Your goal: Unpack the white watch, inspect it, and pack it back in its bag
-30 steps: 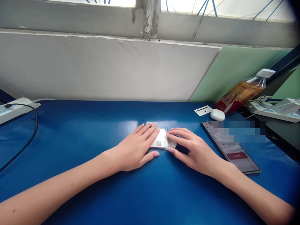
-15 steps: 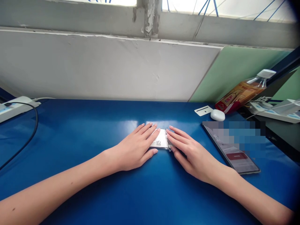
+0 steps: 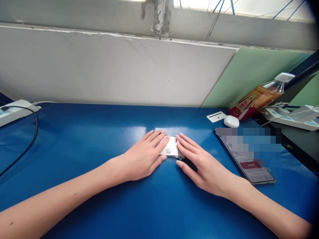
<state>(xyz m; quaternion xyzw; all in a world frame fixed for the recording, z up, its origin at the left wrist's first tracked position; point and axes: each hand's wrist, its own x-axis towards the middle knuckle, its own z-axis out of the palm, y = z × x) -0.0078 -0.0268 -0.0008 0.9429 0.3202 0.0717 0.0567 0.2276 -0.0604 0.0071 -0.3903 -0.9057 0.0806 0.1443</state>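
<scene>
A small flat white card in a clear cover [image 3: 171,147], with a printed square code near its lower edge, lies on the blue table. My left hand [image 3: 147,156] rests over its left part, fingers stretched out and palm down. At its right end, my right hand [image 3: 199,159] has its fingers extended over the edge, with the thumb apart and lower. A small metallic bit, perhaps a chain, shows below the right fingertips. Both hands hide portions of the card.
On the right lie a phone [image 3: 249,162], a white earbud case [image 3: 231,121] and a white card with a dark stripe [image 3: 216,117]. A drink bottle [image 3: 259,98] leans behind them. Power strips [image 3: 17,112] and a black cable [image 3: 35,132] are at the left; another strip [image 3: 294,119] sits right.
My right thumb has moved left and down, away from the card's edge. My left hand stays almost still on the card. The view has tilted slightly.
</scene>
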